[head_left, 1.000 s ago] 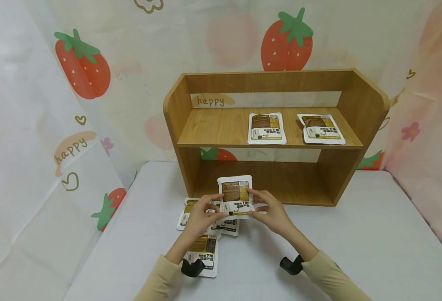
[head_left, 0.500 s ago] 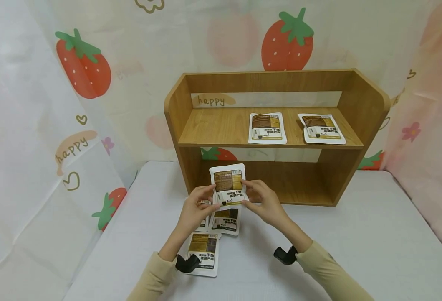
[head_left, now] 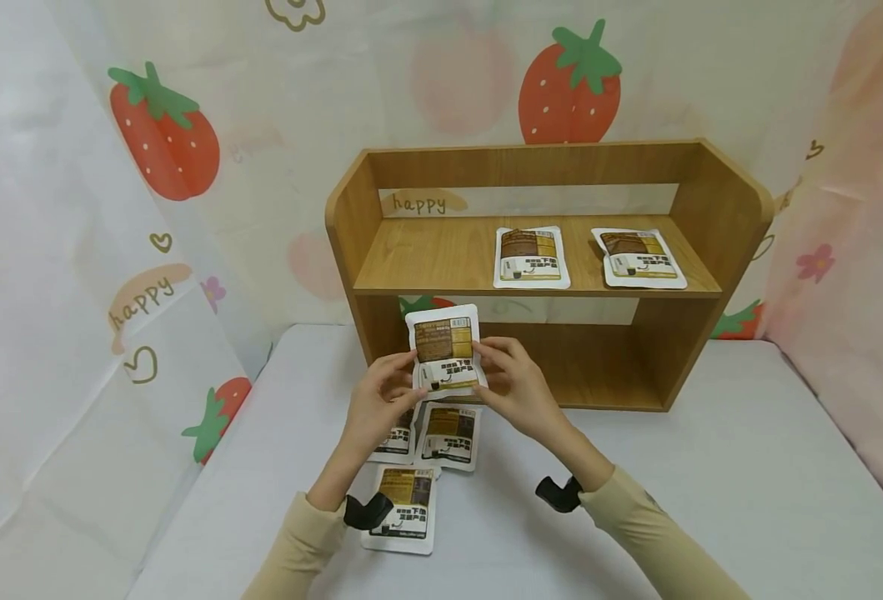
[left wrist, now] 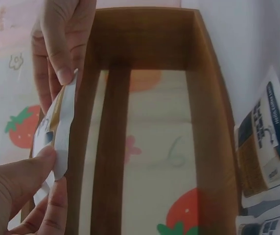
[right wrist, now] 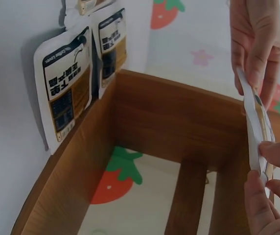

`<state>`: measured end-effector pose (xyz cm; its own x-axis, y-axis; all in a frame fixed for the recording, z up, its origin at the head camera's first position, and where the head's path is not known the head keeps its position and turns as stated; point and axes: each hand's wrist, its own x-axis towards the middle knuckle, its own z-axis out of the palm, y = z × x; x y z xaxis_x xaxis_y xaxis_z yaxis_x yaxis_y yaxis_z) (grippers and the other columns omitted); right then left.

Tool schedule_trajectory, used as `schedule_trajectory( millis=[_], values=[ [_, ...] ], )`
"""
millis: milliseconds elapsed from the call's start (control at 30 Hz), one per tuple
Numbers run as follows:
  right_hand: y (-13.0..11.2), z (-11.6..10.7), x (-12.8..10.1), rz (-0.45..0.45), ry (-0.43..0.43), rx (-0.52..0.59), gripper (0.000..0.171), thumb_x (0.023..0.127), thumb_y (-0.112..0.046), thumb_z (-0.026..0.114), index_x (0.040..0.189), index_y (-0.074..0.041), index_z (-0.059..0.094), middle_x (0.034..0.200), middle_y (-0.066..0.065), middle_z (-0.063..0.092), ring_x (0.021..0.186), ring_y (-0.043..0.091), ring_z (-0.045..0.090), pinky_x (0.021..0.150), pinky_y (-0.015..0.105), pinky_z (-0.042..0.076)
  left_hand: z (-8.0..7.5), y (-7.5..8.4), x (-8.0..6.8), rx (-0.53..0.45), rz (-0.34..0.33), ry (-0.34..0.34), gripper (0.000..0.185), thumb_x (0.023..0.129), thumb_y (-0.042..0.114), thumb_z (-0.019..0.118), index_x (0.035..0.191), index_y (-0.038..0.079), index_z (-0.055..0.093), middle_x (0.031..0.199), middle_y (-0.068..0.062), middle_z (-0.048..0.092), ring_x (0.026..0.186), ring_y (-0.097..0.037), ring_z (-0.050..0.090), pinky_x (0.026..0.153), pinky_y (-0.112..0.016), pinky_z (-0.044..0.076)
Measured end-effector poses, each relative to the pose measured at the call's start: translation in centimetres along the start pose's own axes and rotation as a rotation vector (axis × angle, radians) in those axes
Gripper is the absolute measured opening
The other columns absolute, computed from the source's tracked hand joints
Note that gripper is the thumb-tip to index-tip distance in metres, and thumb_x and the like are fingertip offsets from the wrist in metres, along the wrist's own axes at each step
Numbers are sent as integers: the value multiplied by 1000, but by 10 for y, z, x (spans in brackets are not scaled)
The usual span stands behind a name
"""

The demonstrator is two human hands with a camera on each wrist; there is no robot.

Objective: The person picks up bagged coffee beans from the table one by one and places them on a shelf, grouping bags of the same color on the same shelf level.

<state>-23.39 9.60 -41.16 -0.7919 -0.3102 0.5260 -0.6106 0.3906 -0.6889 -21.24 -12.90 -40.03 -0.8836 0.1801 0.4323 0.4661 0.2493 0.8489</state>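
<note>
Holding entry: one white-and-brown pouch (head_left: 444,351), pinched at its left edge by the left hand (head_left: 377,404) and at its right edge by the right hand (head_left: 514,387), both clamped on it, raised above the white table (head_left: 711,467) in front of the wooden shelf (head_left: 539,267). Three more pouches (head_left: 449,433) lay on the table beneath the hands. Two shelved pouches (head_left: 531,257) lay flat on the upper board, side by side.
</note>
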Motion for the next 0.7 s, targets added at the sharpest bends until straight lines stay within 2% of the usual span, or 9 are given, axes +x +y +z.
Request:
schedule_trajectory(
  millis=[433,567,700],
  values=[
    [-13,-4,18,-67,48,9,56,77,4,71,129,2,51,126,16,46,103,28,56,79,34,54,-12,16,16,-11,10,29,45,77,-8,68,120,-10,56,113,-27,56,96,-39,57,81,-26,53],
    [-17,-6,23,-51,65,0,54,77,4,70,128,1,53,124,16,48,103,26,57,80,28,54,-13,21,20,26,40,58,43,77,-5,70,119,-8,58,112,-24,58,92,-37,58,78,-33,54],
    [-21,-9,29,-43,79,-10,52,78,2,71,127,0,54,122,15,51,102,26,58,80,27,54,-14,25,25,67,61,90,41,78,-1,70,118,-4,60,110,-20,60,90,-32,59,75,-31,54]
  ],
)
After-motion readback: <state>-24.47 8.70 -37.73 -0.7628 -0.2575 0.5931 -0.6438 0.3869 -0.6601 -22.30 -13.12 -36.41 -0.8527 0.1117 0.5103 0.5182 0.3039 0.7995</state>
